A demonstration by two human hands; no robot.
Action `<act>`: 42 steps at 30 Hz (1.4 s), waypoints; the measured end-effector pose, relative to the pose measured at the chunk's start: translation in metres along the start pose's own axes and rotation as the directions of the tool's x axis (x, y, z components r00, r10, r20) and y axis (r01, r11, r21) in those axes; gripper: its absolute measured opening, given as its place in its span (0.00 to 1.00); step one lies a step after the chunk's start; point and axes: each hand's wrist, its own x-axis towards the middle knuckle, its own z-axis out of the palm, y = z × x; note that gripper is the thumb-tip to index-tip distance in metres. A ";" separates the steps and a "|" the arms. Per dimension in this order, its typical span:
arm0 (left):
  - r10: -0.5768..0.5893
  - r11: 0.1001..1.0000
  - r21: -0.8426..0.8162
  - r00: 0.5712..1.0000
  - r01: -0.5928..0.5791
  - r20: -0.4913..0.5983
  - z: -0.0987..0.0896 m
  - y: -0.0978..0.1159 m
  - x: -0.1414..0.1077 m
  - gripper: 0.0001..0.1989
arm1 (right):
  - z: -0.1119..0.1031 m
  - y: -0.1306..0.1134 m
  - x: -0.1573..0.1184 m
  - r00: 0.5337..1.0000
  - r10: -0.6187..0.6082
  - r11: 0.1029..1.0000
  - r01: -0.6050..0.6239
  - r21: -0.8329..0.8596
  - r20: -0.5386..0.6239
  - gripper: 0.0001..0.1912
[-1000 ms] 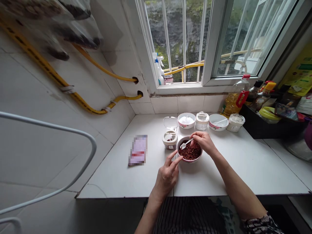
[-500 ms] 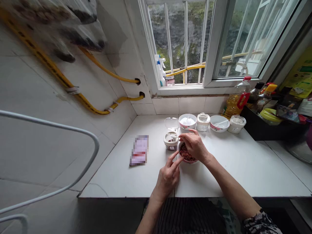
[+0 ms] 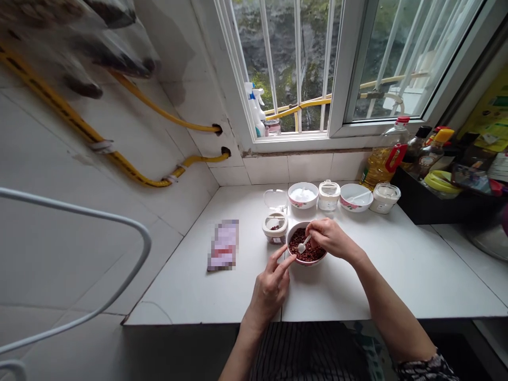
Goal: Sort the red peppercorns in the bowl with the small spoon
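A round bowl full of small dark red peppercorn-like grains stands on the white counter. My left hand is at its near left side, two spread fingertips on the rim, holding the bowl. My right hand pinches the handle of a small white spoon; the spoon's head is at the grains. Left of the bowl stands a clear jar with its lid flipped up, some of the same grains showing inside.
Behind are a bowl of white powder, a lidded jar, a bowl with a white spoon and another jar. An oil bottle and a black box of bottles stand right. A blurred purple packet lies left.
My right hand has brought the small spoon from over the open jar rightward and down into the bowl of grains. My left hand stays at the bowl's rim.
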 end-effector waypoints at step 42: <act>0.006 1.000 0.021 1.000 -0.005 -0.001 0.000 0.001 0.001 0.25 | 0.015 0.005 0.005 0.986 0.167 0.932 -0.157 0.325 -0.003 0.09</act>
